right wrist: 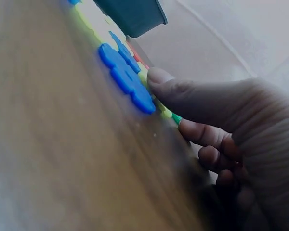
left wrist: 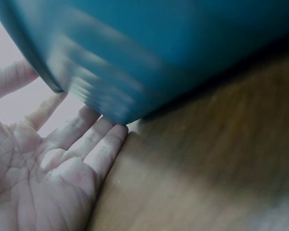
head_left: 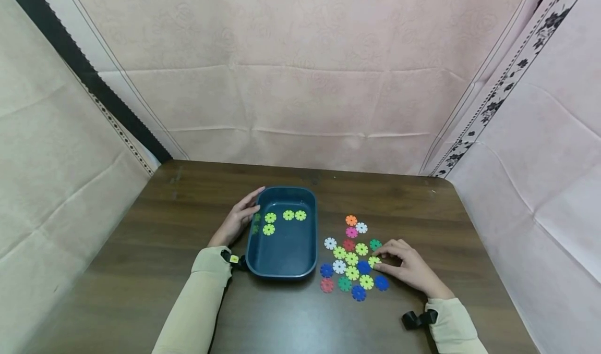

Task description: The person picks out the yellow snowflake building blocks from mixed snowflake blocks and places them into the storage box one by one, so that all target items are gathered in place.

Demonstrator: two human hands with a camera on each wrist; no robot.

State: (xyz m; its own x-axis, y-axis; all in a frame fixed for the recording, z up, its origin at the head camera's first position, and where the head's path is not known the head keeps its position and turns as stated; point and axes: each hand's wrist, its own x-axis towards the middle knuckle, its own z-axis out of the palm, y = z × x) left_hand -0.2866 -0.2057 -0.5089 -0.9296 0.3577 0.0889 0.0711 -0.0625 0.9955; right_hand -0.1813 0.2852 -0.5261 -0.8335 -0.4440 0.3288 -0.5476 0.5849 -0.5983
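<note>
A dark blue tray (head_left: 281, 260) stands on the table with several yellow-green flower-shaped pieces (head_left: 288, 215) inside. At its left side, my left hand (head_left: 236, 221) holds the tray, thumb over the rim and fairly straight fingers (left wrist: 103, 149) against the outer wall. To the right lies a loose group of flower-shaped pieces in yellow-green, blue, white, green, red, pink and orange. At that group's right edge, my right hand (head_left: 407, 264) pinches a yellow-green flower piece (head_left: 373, 261) between thumb and index finger, low at the tabletop. Blue flower pieces (right wrist: 127, 79) lie beside the thumb.
The brown wooden table (head_left: 155, 270) runs back to a pale cloth wall (head_left: 300, 104); more cloth hangs on both sides. A green flower piece (head_left: 375, 244) and a blue flower piece (head_left: 381, 282) lie close to the right fingers. Dark straps circle both wrists.
</note>
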